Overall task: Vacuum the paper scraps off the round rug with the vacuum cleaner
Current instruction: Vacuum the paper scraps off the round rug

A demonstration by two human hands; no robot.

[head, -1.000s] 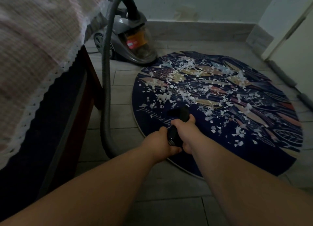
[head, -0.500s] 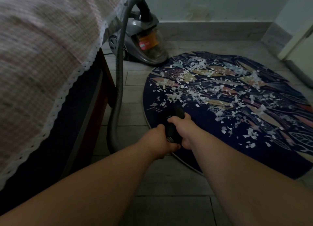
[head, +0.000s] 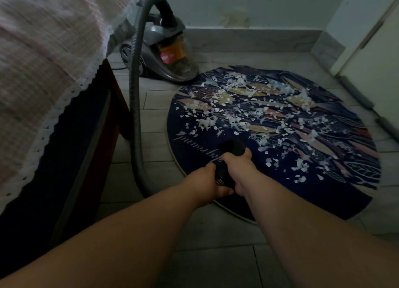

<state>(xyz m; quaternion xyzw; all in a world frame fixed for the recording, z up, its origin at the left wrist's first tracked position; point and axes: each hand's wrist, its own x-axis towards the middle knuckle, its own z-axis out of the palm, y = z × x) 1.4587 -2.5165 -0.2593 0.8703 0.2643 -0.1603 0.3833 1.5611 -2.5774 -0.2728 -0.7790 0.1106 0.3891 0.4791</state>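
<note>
The left hand (head: 206, 179) and right hand (head: 236, 168) both gripped the black plastic hose nozzle (head: 231, 149) over the near edge of the round dark-blue patterned rug (head: 313, 199), seemingly steadying it toward the white paper scraps (head: 248, 115) strewn mid-rug, the grey canister vacuum cleaner (head: 164, 56) parked just beyond.

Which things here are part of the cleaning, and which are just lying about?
In the job: vacuum, hose, nozzle gripped by left hand and right hand, rug, scraps.
Just there: bed, door.
</note>
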